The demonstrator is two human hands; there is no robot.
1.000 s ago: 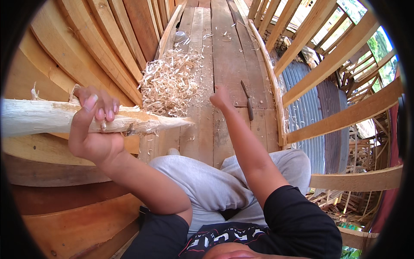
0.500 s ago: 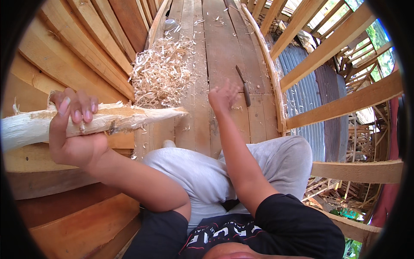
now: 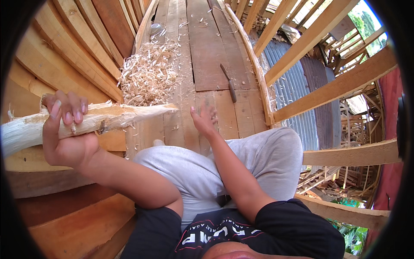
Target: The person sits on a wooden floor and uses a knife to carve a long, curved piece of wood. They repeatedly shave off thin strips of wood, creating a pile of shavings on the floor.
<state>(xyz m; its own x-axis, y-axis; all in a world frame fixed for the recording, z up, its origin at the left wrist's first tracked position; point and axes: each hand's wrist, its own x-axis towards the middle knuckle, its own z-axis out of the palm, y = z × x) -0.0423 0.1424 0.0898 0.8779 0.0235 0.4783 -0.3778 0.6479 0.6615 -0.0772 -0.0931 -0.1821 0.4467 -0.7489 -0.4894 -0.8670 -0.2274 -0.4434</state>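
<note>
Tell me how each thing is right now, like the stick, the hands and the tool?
wooden stick: whittled to a point, held level.
left hand: gripping the stick.
right hand: open, empty, above the planks.
knife: lying flat, untouched.
wood shavings: piled loosely.

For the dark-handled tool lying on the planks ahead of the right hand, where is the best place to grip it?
Grip the tool by its nearer, thicker end, closest to the open right hand, coming from above. It lies flat along the planks, so fingers would probably close across its width.
</note>
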